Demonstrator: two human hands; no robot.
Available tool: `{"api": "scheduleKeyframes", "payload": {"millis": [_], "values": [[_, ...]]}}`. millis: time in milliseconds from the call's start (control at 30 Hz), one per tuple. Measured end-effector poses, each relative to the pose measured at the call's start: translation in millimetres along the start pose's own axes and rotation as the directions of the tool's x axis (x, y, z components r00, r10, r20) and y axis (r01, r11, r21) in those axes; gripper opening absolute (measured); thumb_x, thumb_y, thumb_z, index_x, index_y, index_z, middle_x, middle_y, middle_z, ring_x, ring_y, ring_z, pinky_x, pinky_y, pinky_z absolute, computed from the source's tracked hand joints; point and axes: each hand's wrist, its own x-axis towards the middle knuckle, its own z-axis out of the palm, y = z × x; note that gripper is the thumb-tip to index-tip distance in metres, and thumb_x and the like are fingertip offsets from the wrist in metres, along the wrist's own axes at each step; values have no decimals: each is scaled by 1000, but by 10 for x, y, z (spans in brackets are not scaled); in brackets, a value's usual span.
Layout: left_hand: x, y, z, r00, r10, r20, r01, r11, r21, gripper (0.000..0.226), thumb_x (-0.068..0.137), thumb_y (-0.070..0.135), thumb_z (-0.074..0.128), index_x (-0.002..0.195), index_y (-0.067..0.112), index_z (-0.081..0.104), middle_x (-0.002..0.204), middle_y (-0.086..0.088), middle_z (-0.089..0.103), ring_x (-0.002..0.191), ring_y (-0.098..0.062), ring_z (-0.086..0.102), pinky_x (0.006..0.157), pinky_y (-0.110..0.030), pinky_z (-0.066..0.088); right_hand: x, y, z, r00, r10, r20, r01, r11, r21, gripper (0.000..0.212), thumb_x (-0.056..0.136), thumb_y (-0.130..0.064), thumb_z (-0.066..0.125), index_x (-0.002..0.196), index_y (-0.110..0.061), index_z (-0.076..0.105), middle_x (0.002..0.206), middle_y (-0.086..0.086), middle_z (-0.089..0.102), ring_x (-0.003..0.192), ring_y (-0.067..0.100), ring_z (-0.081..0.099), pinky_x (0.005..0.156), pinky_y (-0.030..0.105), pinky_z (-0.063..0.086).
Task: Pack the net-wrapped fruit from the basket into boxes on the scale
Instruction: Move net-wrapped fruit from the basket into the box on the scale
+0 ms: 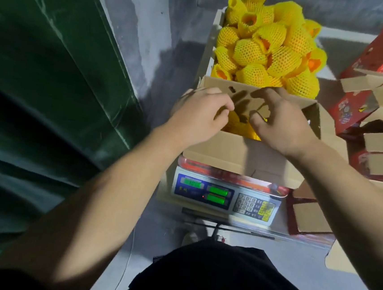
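Both the left hand [198, 115] and the right hand [281, 123] hover with loosely curled, empty fingers over the open brown cardboard box [243, 152] on the grey electronic scale [223, 197], where yellow foam-net-wrapped fruit [241, 126] lies, probably soft-skinned, so cup it whole.

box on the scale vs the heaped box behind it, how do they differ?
The plain brown cardboard box on the scale shows only a little yellow net-wrapped fruit low inside; the far cardboard box is heaped above its rim with yellow net-wrapped fruit. Both hands, left hand and right hand, hover over the near box; nothing touches the far one. Near box sits on the digital scale. Both are brown cardboard, open-topped.
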Motion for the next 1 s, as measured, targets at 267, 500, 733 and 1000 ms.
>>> {"api": "scheduleKeyframes", "payload": {"millis": [267, 500, 733, 1000], "values": [[-5, 41, -45, 999, -29, -43, 28, 999, -28, 26, 105, 31, 53, 124, 30, 71, 126, 7, 67, 116, -17, 61, 102, -41, 46, -1, -16, 53, 1000, -14, -23, 16, 998, 65, 45, 94, -19, 66, 137, -9, 59, 133, 19, 61, 120, 36, 59, 100, 37, 44], [189, 98, -39, 999, -40, -31, 31, 970, -240, 24, 104, 18, 59, 122, 15, 74, 127, 0, 67, 118, -13, 56, 85, -8, 34, 301, 375, -177, 966, 188, -178, -143, 960, 239, 63, 95, -17, 62, 154, -13, 39, 141, 12, 57, 121, 25, 57, 93, 30, 44], [773, 263, 159, 992, -81, -101, 53, 965, -257, 19, 97, 16, 64, 110, 18, 78, 118, 0, 69, 112, -28, 57, 102, -42, 45, 984, 1028, -165, 909, 411, -71, -411, 911, 2, 69, 92, -27, 69, 151, -7, 40, 146, 27, 44, 133, 49, 44, 111, 54, 37], [1493, 415, 540, 996, -84, -16, 76, 960, -270, 20, 97, 26, 62, 112, 26, 75, 119, 3, 67, 113, -25, 58, 96, -47, 51, 1373, 1352, -115, 781, 621, 68, -623, 782, 11, 83, 84, -58, 44, 145, -2, 42, 143, 26, 44, 135, 41, 45, 109, 49, 40]]}}
